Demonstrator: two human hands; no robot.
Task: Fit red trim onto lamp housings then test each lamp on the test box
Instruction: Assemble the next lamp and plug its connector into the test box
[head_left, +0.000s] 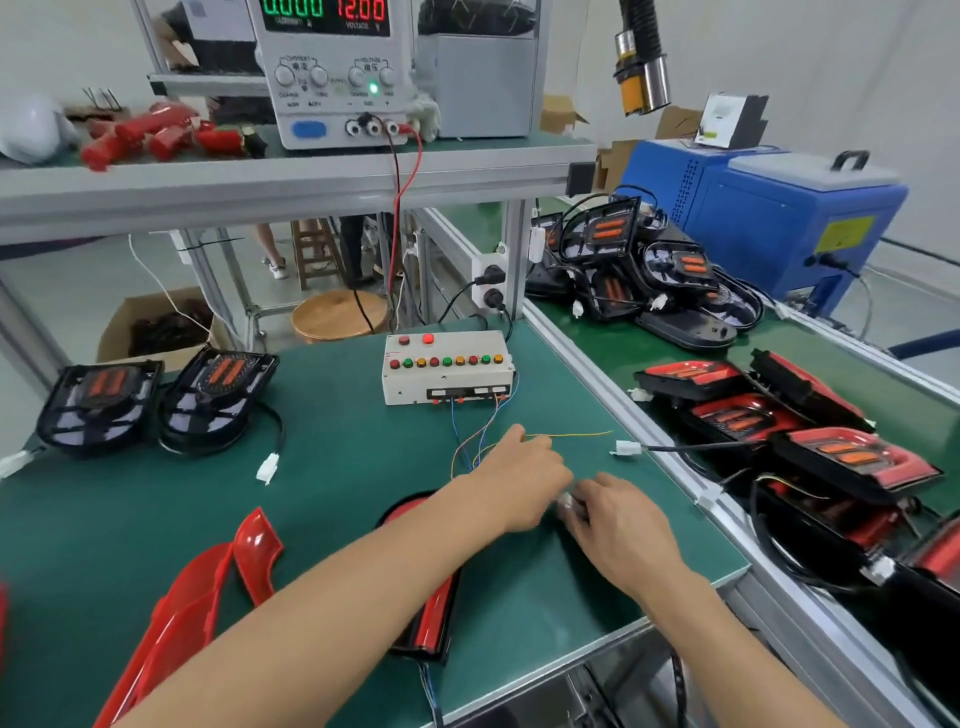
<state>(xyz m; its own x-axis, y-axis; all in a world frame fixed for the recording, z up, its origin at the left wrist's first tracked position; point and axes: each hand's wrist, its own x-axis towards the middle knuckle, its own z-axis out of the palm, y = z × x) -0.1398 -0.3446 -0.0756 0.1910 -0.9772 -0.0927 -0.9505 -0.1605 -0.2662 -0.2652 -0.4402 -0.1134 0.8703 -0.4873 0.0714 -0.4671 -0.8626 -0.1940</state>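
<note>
Behind the green bench (322, 467), a cardboard box (156, 325) holds dark parts.

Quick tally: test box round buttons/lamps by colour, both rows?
On the test box:
Red: 5 (2 top row, 3 lower row)
Green: 3
Orange/yellow: 3
Total: 11
</note>
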